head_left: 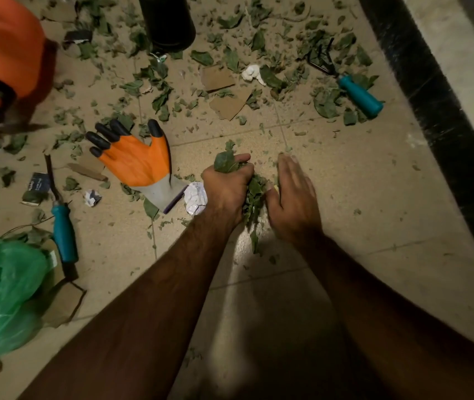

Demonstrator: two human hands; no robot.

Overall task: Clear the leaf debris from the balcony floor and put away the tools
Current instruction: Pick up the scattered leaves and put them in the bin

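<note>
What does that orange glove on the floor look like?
The orange glove lies flat and empty on the tiled floor, spread wide. Rubbery-looking orange covers the palm, black claw-shaped tips cap the fingers, and the cuff is grey knit with a purple edge. A crumpled paper lies right by the cuff.

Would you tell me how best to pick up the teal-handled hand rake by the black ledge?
Take the hand rake by its thick teal handle, from above: the handle lies flat and uncovered, its black tines among leaves farther away.
</note>
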